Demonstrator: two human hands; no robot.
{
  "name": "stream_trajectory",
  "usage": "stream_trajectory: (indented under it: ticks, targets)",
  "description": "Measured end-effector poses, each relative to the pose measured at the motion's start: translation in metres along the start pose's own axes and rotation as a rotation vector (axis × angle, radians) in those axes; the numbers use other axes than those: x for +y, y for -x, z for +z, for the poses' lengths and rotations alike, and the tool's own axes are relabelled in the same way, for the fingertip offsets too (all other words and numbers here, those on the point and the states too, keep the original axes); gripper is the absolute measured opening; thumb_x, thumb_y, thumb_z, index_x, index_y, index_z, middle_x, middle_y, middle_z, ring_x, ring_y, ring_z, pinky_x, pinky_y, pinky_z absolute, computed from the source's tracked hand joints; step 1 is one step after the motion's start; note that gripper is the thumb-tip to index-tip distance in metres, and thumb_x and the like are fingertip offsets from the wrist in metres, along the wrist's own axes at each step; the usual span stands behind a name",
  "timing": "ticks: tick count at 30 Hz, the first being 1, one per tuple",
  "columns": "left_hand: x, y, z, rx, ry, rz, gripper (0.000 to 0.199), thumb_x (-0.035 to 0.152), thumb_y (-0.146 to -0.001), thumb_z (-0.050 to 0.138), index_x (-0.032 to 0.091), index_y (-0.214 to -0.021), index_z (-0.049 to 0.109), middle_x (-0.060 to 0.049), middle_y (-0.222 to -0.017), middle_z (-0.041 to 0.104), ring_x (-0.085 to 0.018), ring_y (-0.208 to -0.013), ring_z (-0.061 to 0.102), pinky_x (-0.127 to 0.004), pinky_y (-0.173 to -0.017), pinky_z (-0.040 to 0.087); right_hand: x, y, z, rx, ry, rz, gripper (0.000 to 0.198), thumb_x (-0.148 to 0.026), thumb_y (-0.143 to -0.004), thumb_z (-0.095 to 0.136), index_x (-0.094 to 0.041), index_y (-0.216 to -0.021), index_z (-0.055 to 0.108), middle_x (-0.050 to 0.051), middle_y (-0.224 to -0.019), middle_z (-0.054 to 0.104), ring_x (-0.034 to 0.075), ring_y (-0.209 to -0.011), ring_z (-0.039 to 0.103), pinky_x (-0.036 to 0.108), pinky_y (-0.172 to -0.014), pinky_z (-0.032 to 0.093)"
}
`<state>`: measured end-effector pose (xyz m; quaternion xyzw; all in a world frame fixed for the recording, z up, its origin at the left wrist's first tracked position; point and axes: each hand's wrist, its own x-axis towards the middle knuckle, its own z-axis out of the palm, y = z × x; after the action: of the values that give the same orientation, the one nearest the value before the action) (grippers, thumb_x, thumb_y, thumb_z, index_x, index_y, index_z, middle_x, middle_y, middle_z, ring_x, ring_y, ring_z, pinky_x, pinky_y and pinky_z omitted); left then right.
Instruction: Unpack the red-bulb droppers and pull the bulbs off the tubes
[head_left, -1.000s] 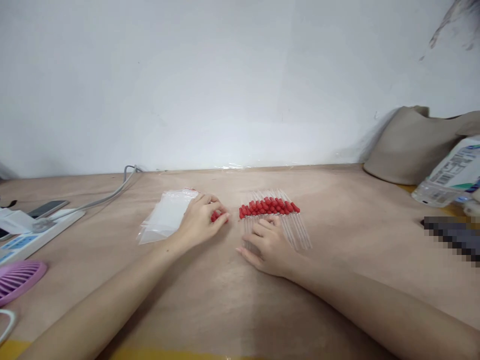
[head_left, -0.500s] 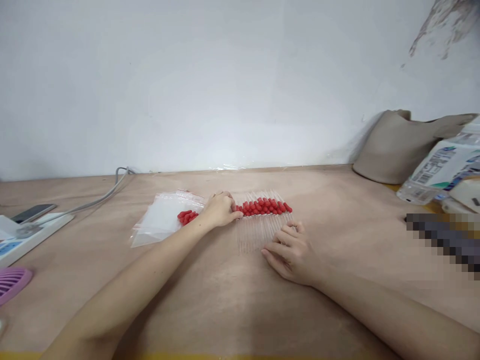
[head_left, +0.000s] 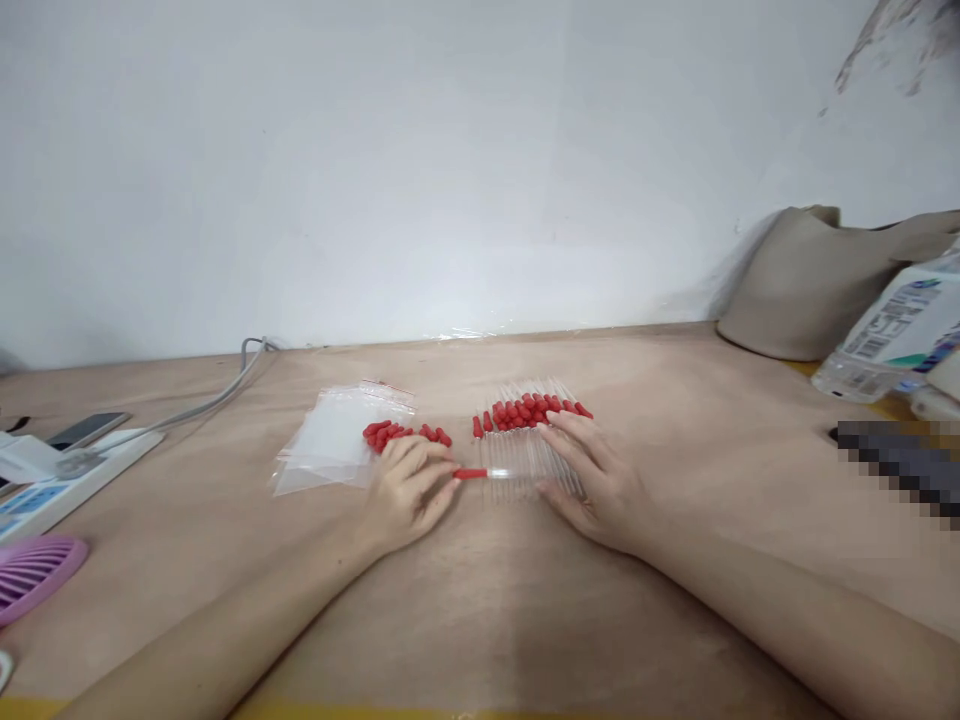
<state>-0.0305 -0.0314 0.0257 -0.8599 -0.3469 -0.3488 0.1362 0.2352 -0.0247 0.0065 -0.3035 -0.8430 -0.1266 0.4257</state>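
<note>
My left hand (head_left: 412, 492) pinches the red bulb end of a clear dropper (head_left: 497, 474). The dropper lies level, its tube pointing right above the other tubes. Under and behind it is a row of droppers (head_left: 525, 410), clear tubes with red rubber bulbs, some tubes pointing away and others toward me. My right hand (head_left: 600, 485) has its fingers apart at the right side of this row, partly covering it; whether it touches the tubes is unclear. A small pile of loose red bulbs (head_left: 386, 435) sits just beyond my left hand.
Clear zip bags (head_left: 326, 440) lie under and beside the loose bulbs. At the left are a power strip (head_left: 112, 470) with a grey cable, a phone (head_left: 88, 430) and a purple slotted object (head_left: 37, 575). A plastic bottle (head_left: 892, 330) and a beige bag-like item (head_left: 802, 285) stand at the right.
My left hand has moved back toward me from the row's left end and now holds a dropper. My right hand has shifted slightly up with its fingers spread wider.
</note>
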Motion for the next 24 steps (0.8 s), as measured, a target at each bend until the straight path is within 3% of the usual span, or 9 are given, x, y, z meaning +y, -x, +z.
stream_trajectory:
  ticks: [5, 11, 16, 21, 24]
  targets:
    - [0.003, 0.008, 0.009, 0.008, 0.02, 0.089, 0.018, 0.017, -0.075, 0.062, 0.022, -0.092, 0.062, -0.003, -0.09, 0.065, -0.019, -0.087, 0.053, -0.035, -0.078, 0.041, -0.004, -0.002, 0.004, -0.136, -0.001, -0.089, 0.04, -0.036, -0.081, 0.054, -0.017, -0.116, 0.053, 0.01, -0.119, 0.056, 0.025, -0.119, 0.042, 0.049, -0.103, 0.027]
    - [0.01, 0.002, 0.008, 0.037, 0.051, 0.126, 0.02, 0.019, -0.074, 0.063, 0.021, -0.094, 0.062, -0.004, -0.092, 0.065, -0.019, -0.089, 0.053, -0.036, -0.079, 0.042, -0.008, -0.002, 0.014, -0.081, -0.08, -0.104, 0.015, -0.022, -0.084, 0.052, -0.02, -0.095, 0.062, 0.001, -0.092, 0.068, 0.019, -0.109, 0.052, 0.046, -0.105, 0.025]
    - [0.023, -0.006, 0.012, -0.057, 0.094, 0.139, 0.038, 0.029, -0.076, 0.063, 0.017, -0.111, 0.056, -0.01, -0.112, 0.059, -0.024, -0.106, 0.05, -0.042, -0.088, 0.042, -0.011, -0.002, 0.016, -0.076, -0.118, -0.114, 0.014, -0.021, -0.083, 0.052, -0.019, -0.093, 0.063, 0.001, -0.089, 0.068, 0.018, -0.104, 0.054, 0.045, -0.104, 0.026]
    - [0.027, -0.006, 0.023, -0.042, 0.107, 0.242, 0.021, 0.021, -0.08, 0.06, 0.017, -0.1, 0.06, -0.005, -0.098, 0.066, -0.018, -0.097, 0.058, -0.038, -0.092, 0.043, -0.016, -0.002, 0.016, -0.117, -0.155, -0.131, 0.015, -0.024, -0.083, 0.053, -0.018, -0.093, 0.062, 0.002, -0.089, 0.068, 0.017, -0.099, 0.054, 0.042, -0.101, 0.031]
    - [0.027, -0.005, 0.024, -0.013, 0.081, 0.279, 0.022, 0.019, -0.08, 0.059, 0.015, -0.101, 0.059, -0.006, -0.097, 0.067, -0.016, -0.096, 0.06, -0.037, -0.094, 0.044, -0.018, -0.003, 0.015, -0.145, -0.179, -0.136, 0.017, -0.027, -0.084, 0.052, -0.018, -0.095, 0.061, 0.003, -0.093, 0.067, 0.017, -0.097, 0.055, 0.041, -0.098, 0.034]
